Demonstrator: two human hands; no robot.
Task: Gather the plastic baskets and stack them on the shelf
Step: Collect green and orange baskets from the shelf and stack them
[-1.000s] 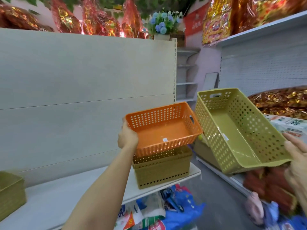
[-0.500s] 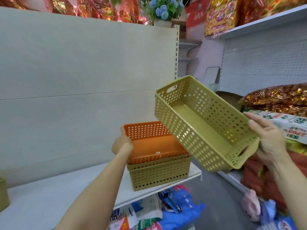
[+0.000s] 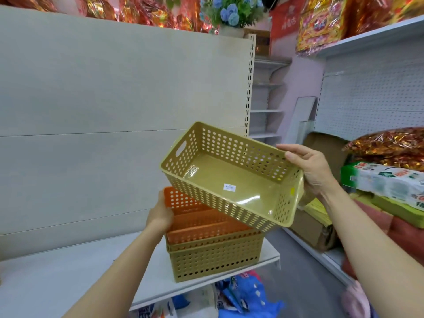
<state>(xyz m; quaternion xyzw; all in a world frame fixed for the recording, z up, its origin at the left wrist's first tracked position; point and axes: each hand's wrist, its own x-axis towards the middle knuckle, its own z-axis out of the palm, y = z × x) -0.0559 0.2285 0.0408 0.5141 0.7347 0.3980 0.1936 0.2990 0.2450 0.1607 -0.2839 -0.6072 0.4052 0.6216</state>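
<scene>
Now nesting the olive basket into the orange basket. Held tilted above the stack, left end high, right end low, overlapping the orange rim from above; contact with it not clear from this angle. Orange one already seated in a lower olive basket, which stands at the right end of the white shelf.

To do it well: level the basket first, long sides parallel to the stack. Line up corners, then lower straight down. Probably best to drop the near-left corner in first, then let the right end follow. No forcing; light plastic, likely to jam if skewed. Keep the stack pinned so nothing slides toward the shelf edge just to the right.

Right hand: gripping the right end wall of the olive basket, thumb lying along the top of the rim, fingers behind the wall and mostly hidden. Forearm coming in from lower right, wrist bent inward.

Left hand: pressed against the left end of the orange basket, steadying the stack. Fingers hidden behind the wall, so curled grip or flat press cannot be told. Arm extended from lower left.
</scene>
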